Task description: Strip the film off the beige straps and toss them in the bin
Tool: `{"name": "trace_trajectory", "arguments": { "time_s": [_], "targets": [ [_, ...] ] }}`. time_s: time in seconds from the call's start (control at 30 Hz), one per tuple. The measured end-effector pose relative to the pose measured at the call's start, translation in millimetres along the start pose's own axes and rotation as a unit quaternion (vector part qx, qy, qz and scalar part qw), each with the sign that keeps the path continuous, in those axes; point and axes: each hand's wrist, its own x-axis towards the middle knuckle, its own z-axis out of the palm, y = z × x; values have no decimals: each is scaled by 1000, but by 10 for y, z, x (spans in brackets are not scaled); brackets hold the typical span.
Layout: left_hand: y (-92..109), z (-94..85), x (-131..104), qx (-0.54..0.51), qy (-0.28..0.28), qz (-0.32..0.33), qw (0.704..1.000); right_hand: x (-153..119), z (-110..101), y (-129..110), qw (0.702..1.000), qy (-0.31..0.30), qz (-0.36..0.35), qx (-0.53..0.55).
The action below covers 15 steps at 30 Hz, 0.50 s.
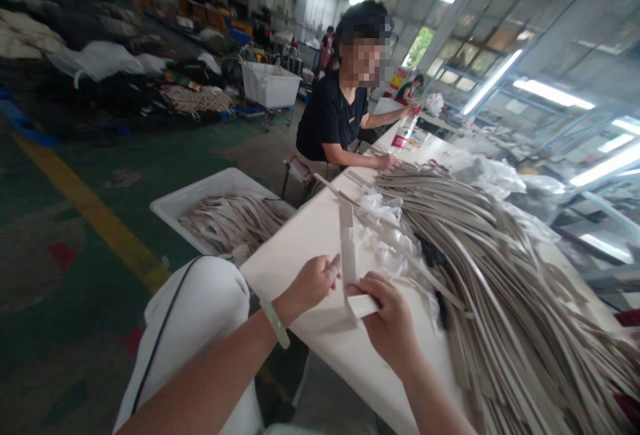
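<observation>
Evidently light and stiff yet bendable, the folded white strip (347, 258) is pinched at its crease by both hands' closed fingers (334, 267).

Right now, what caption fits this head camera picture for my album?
Both hands, left hand and right hand, hold a bent white strip beside a heap of strips on the table.

a large workshop hall with a green floor (75, 155) crossed by a yellow line (95, 215), high windows (470, 48), bright strip lights (493, 81), a long white table (310, 235) and white bins (200, 198).
</observation>
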Motion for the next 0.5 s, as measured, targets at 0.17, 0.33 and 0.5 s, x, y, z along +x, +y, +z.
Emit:
{"name": "trace_trajectory", "arguments": {
  "time_s": [0.17, 0.33, 0.5],
  "targets": [
    [267, -116, 13, -57, 23, 163, 985, 160, 112, -85, 981, -74, 163, 81],
    [213, -157, 58, -162, 130, 127, 970, 257, 293, -2, 956, -9, 168, 239],
    [74, -149, 21, -79, 13, 49, 996, 296, 281, 7, 890, 64, 235, 385]
  ]
}}
